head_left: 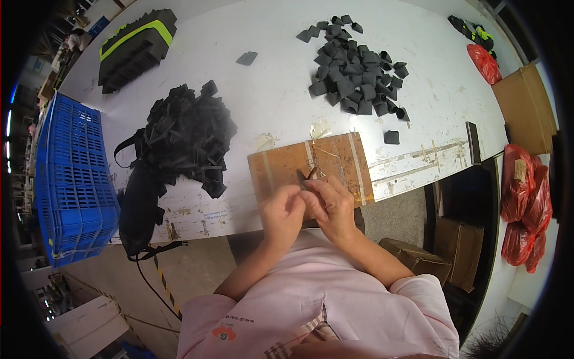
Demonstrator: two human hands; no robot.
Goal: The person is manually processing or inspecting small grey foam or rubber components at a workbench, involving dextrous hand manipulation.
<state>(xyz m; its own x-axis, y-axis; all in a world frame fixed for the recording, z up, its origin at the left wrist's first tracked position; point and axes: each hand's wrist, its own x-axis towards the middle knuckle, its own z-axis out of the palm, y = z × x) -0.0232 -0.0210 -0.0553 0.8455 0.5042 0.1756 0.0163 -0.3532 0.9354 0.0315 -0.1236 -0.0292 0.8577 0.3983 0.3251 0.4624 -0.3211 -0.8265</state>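
Close together over the wooden board, my left hand and my right hand meet with fingers pinched. A small dark piece juts up between the fingertips, gripped by the left hand. The right fingers close at the same spot. What they pinch is mostly hidden. Just beyond them, a small dark, partly shiny object lies by the fingertips, too small to name. A pale cord runs across the board.
Folded dark fabric pieces heap at the far right; a lone one lies apart. Black strap pieces pile at left, beside a blue crate. A striped fabric stack stands behind. Red bags and a carton are right.
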